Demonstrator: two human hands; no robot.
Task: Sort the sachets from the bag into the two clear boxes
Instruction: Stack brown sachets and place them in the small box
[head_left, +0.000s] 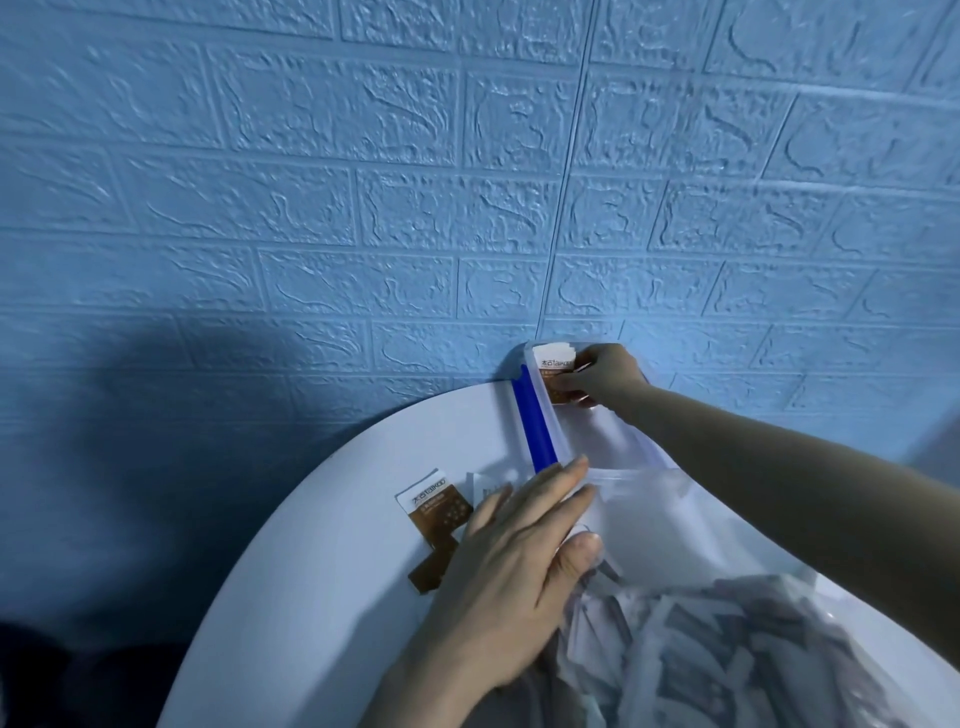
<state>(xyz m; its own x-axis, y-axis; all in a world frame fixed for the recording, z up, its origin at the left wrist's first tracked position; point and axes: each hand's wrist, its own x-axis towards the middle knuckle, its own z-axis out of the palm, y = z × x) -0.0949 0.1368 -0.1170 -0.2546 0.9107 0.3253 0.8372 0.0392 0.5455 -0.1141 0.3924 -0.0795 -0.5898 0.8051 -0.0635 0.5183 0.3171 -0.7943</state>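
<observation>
A long clear box (613, 441) with a blue strip (535, 426) along its left side lies on the round white table (322, 561), reaching back to the wall. My right hand (605, 376) holds a stack of brown-and-white sachets (556, 364) at the box's far end. Nearer me stands a second clear box (654, 514). My left hand (519, 561) lies flat with straight fingers over loose sachets beside that box. One brown-and-white sachet (436, 506) lies uncovered to its left, another (428, 569) peeks out below. The clear plastic bag (727, 649) of several sachets sits at the bottom right.
A blue brick-pattern wall (363, 182) rises directly behind the table, touching the long box's far end. The table's curved edge drops into dark shadow on the left.
</observation>
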